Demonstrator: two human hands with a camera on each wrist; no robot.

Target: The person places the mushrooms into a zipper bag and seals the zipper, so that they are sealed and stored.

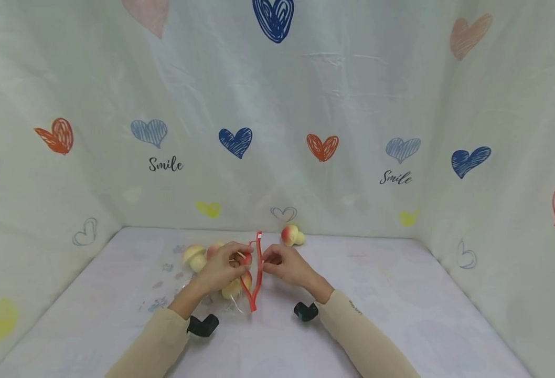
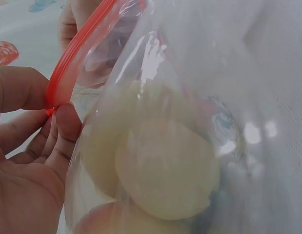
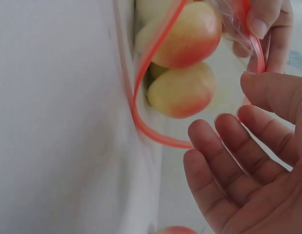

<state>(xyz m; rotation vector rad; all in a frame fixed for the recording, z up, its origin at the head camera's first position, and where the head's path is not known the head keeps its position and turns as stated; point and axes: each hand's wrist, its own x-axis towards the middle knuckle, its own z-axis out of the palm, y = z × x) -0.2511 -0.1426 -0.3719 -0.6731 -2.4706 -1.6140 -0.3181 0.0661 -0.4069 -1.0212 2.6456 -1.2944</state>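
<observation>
A clear zip bag [image 1: 253, 303] with a red closure strip stands on its side, its mouth spread toward the right. Through its plastic in the left wrist view show pale yellow, mushroom-shaped pieces [image 2: 168, 168]; in the right wrist view their rounded caps [image 3: 192, 34] blush red. My left hand [image 1: 223, 266] pinches one side of the red strip between thumb and fingers. At the opposite side of the mouth, my right hand [image 1: 287, 265] has thumb and index finger at the strip, the other fingers [image 3: 204, 180] loosely extended beside it.
Another mushroom-shaped piece [image 1: 292, 235] lies outside the bag at the table's back edge. A similar one [image 1: 194, 257] shows left of the left hand. A white curtain [image 1: 353, 199] printed with hearts borders the table [image 1: 376, 315]. Black devices [image 1: 203, 325] sit at both wrists.
</observation>
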